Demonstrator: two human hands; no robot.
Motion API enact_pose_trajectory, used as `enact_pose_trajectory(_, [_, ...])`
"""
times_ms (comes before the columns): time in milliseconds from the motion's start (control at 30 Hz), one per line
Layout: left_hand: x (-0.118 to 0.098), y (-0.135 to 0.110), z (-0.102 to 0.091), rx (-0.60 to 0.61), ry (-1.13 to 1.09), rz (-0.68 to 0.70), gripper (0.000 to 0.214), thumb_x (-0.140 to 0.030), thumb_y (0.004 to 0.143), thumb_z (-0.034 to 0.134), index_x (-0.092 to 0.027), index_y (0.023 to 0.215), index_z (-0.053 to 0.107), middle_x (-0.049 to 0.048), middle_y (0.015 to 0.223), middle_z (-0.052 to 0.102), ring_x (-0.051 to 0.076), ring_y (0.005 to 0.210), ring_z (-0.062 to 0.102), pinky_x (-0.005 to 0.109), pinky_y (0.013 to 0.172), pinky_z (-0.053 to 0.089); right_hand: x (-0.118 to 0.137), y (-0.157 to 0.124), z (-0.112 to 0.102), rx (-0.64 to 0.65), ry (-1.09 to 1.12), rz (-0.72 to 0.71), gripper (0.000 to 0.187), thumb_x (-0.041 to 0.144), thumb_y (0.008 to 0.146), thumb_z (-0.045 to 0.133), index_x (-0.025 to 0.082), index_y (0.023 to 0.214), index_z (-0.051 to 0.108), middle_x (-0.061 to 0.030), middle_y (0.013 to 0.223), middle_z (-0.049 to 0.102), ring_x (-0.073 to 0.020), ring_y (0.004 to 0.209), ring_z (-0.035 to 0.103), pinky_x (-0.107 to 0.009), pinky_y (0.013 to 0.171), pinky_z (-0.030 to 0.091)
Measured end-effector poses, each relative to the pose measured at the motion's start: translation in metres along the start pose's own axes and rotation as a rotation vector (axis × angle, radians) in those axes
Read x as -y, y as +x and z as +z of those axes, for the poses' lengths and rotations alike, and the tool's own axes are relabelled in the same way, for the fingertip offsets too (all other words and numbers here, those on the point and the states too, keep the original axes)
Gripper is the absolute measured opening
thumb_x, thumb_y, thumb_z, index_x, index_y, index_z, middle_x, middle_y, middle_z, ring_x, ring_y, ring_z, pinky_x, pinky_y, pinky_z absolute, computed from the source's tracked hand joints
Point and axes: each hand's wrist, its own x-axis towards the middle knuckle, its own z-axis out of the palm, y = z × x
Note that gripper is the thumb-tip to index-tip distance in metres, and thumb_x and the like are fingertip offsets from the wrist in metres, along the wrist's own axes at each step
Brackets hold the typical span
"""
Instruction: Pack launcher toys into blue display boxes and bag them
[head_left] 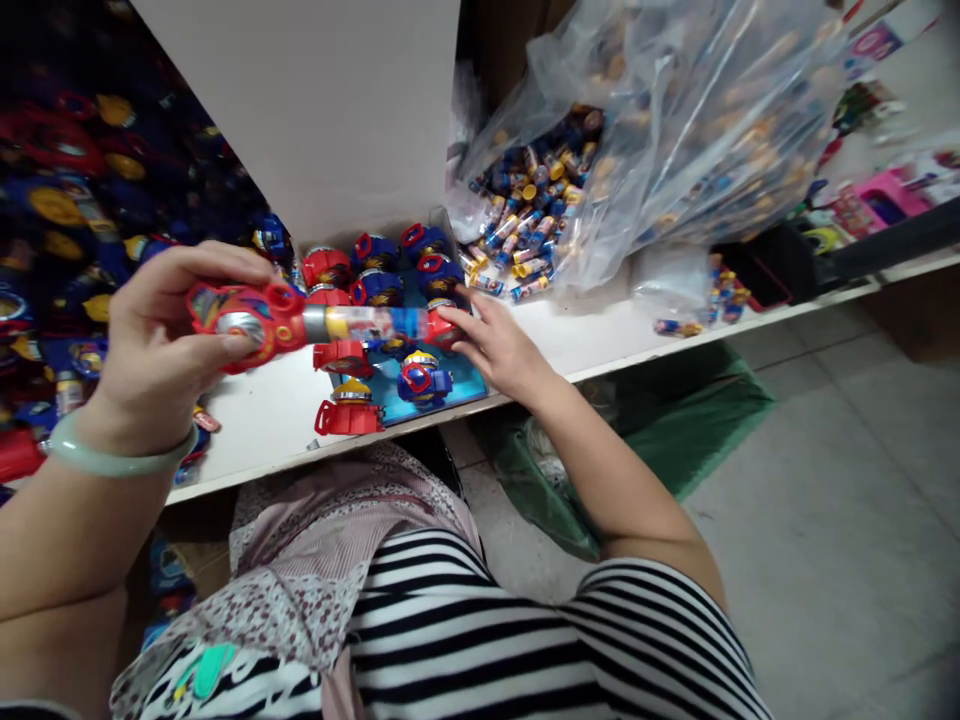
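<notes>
My left hand [161, 335] is closed around a red toy launcher [240, 318] with a clear tube [367, 323] sticking out to the right. My right hand [495, 345] reaches over the white table [255, 410]; its fingertips touch the tube's red far end, above a blue tray [450, 385]. On and around the tray lie several red and blue toy tops [379, 275]. A red top [346, 412] sits at the table's front edge.
A big clear plastic bag [675, 130] of small tubes [525, 215] lies at the right back. A white box wall [315, 110] stands behind the tray. A heap of dark blue toys [67, 200] fills the left. A green bag [675, 420] sits on the floor under the table.
</notes>
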Motion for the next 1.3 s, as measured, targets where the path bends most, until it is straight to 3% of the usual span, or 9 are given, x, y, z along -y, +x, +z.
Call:
enact_pose_trajectory(67, [-0.014, 0.002, 0.017, 0.146, 0.030, -0.030, 0.050, -0.045, 0.065, 0.087, -0.024, 0.107, 0.069, 0.0029, 0.103, 0.070, 0.020, 0.092, 0.065, 0.036, 0.079, 0.058, 0.033, 0.011, -0.020, -0.037, -0.046, 0.026, 0.056, 0.046, 0.094, 0.061, 0.031, 0.146, 0.046, -0.0079, 0.153, 0.048, -0.0313, 0.145, 0.043, -0.059, 0.119, 0.037])
enact_pose_trajectory(167, [-0.035, 0.009, 0.053, 0.420, 0.053, 0.059, 0.050, -0.036, 0.078, 0.079, -0.024, 0.121, 0.056, 0.0050, 0.117, 0.063, 0.020, 0.105, 0.064, 0.036, 0.090, 0.058, 0.084, 0.029, -0.046, 0.027, 0.036, 0.077, 0.079, 0.055, 0.088, 0.067, 0.034, 0.155, 0.031, -0.0049, 0.154, 0.046, -0.0322, 0.139, 0.049, -0.055, 0.113, 0.047])
enact_pose_trajectory(267, [-0.041, 0.016, 0.078, 0.539, 0.071, 0.175, 0.052, -0.043, 0.089, 0.069, -0.027, 0.132, 0.046, 0.0061, 0.127, 0.054, 0.020, 0.112, 0.061, 0.039, 0.098, 0.056, 0.103, 0.028, -0.055, 0.118, 0.177, 0.149, 0.090, 0.051, 0.089, 0.067, 0.037, 0.160, 0.012, -0.0059, 0.158, 0.040, -0.0285, 0.129, 0.059, -0.047, 0.103, 0.058])
enact_pose_trajectory(400, [-0.016, 0.014, 0.067, 0.604, 0.266, 0.218, 0.057, -0.059, 0.094, 0.055, -0.028, 0.141, 0.046, 0.0094, 0.137, 0.052, 0.027, 0.128, 0.054, 0.050, 0.113, 0.047, 0.064, -0.012, -0.039, -0.093, 0.238, 0.246, 0.086, 0.050, 0.084, 0.073, 0.038, 0.154, 0.024, -0.0089, 0.154, 0.042, -0.0257, 0.116, 0.066, -0.045, 0.093, 0.063])
enact_pose_trajectory(567, [0.019, -0.013, 0.051, 0.745, 0.569, 0.279, 0.052, -0.055, 0.094, 0.058, -0.031, 0.139, 0.056, 0.0106, 0.153, 0.045, 0.038, 0.145, 0.036, 0.065, 0.118, 0.032, 0.018, -0.053, 0.005, -0.347, 0.241, 0.247, 0.070, 0.052, 0.085, 0.071, 0.034, 0.142, 0.035, -0.0090, 0.135, 0.054, -0.0260, 0.114, 0.067, -0.044, 0.087, 0.064])
enact_pose_trajectory(767, [0.021, -0.025, 0.061, 0.721, 0.621, 0.245, 0.037, -0.045, 0.098, 0.053, -0.032, 0.132, 0.064, 0.0076, 0.156, 0.043, 0.036, 0.144, 0.036, 0.064, 0.117, 0.034, 0.032, -0.047, 0.013, -0.159, 0.104, 0.112, 0.057, 0.035, 0.090, 0.067, 0.034, 0.141, 0.040, -0.0070, 0.125, 0.063, -0.0247, 0.115, 0.065, -0.044, 0.097, 0.059])
enact_pose_trajectory(967, [0.020, -0.021, 0.062, 0.730, 0.622, 0.246, 0.037, -0.044, 0.099, 0.050, -0.030, 0.131, 0.064, 0.0092, 0.154, 0.045, 0.037, 0.143, 0.038, 0.064, 0.114, 0.036, 0.021, -0.054, 0.024, -0.361, 0.060, 0.240, 0.067, 0.048, 0.087, 0.070, 0.031, 0.142, 0.036, -0.0117, 0.136, 0.057, -0.0284, 0.120, 0.064, -0.048, 0.097, 0.061])
enact_pose_trajectory(1167, [0.021, -0.023, 0.063, 0.723, 0.634, 0.240, 0.039, -0.045, 0.099, 0.051, -0.028, 0.131, 0.064, 0.0110, 0.155, 0.044, 0.038, 0.142, 0.037, 0.064, 0.114, 0.035, 0.034, -0.052, 0.021, -0.277, -0.012, 0.158, 0.061, 0.040, 0.089, 0.068, 0.032, 0.142, 0.039, -0.0093, 0.125, 0.063, -0.0258, 0.111, 0.068, -0.044, 0.092, 0.063])
enact_pose_trajectory(1300, [0.022, -0.023, 0.062, 0.728, 0.642, 0.244, 0.039, -0.045, 0.099, 0.050, -0.027, 0.130, 0.065, 0.0116, 0.155, 0.043, 0.038, 0.142, 0.038, 0.063, 0.113, 0.036, 0.042, -0.048, 0.014, -0.260, 0.019, 0.187, 0.063, 0.033, 0.087, 0.070, 0.032, 0.142, 0.040, -0.0087, 0.134, 0.060, -0.0269, 0.119, 0.065, -0.046, 0.100, 0.059])
